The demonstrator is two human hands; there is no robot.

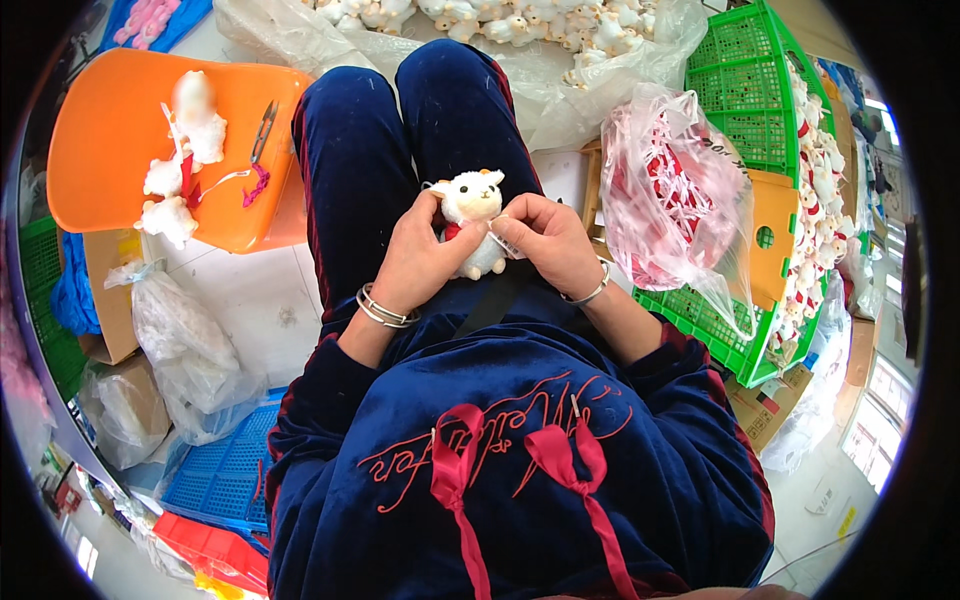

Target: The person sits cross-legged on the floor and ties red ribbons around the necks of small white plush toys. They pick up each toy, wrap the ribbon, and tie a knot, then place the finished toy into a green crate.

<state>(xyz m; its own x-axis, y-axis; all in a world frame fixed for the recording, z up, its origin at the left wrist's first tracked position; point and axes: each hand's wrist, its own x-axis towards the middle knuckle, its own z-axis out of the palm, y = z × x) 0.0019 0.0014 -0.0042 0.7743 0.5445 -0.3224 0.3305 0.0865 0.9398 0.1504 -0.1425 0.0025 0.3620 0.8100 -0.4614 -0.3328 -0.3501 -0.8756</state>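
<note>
Pretty crowded spot, so picture a clock centred on the lap, 12 straight ahead. Knees in blue velvety trousers point(350, 140) run out toward 11 and 12, so they're between the work and some of the stuff further off. Past them at 12 to 1 there's a heap of white plush toys point(600, 30) on clear plastic sheeting point(545, 115). Between 9 and 10 is an orange chair point(95, 130) with more white plush pieces point(207, 137), snips point(264, 132) and a magenta cord point(257, 187) on it. A stuffed clear bag point(185, 335) sits at 8, a blue basket point(215, 465) between 7 and 8. Over at 3 a see-through sack point(727, 285) of red and pink strips point(680, 175) leans near a green crate point(735, 55) at 2.

Now the little white plush animal point(472, 205): it's upright above the lap, face toward 1 or so, right between the two hands. Left hand point(422, 252) is clamped on it from the 9 o'clock side, thumb over the red scarf point(452, 231). Right hand point(550, 238) is at its 3 o'clock side, thumb and finger together on a small white tag point(508, 246); the fingers cover part of that flank.
</note>
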